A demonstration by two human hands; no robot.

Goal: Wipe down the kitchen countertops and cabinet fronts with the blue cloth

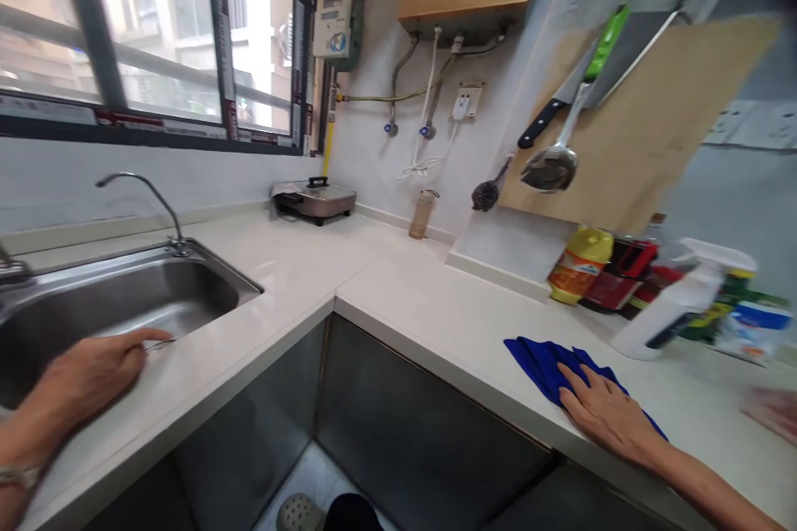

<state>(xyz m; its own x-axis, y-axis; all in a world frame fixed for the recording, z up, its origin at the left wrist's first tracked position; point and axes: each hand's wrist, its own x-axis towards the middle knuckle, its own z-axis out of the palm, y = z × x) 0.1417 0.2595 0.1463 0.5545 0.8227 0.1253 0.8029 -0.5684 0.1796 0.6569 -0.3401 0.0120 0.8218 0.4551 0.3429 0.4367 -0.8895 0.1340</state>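
Note:
At the front rim of the steel sink (212, 245), my left hand (100, 369) rests on the countertop edge. Its index finger stretches along the rim and the other fingers curl loosely; I see nothing held. On the right-hand counter, my right hand (607, 415) lies over a dark blue cloth (539, 361). The fingers are spread flat and press on the cloth near the counter's front edge. Part of the cloth is hidden under the palm and wrist.
A white spray bottle (676, 307) stands past the cloth, beside a yellow-capped oil bottle (579, 265) and several packages. An electric pan (320, 201) and a tumbler (422, 214) sit in the corner. A slim faucet (153, 195) rises behind the sink. Utensils hang by a cutting board (653, 116).

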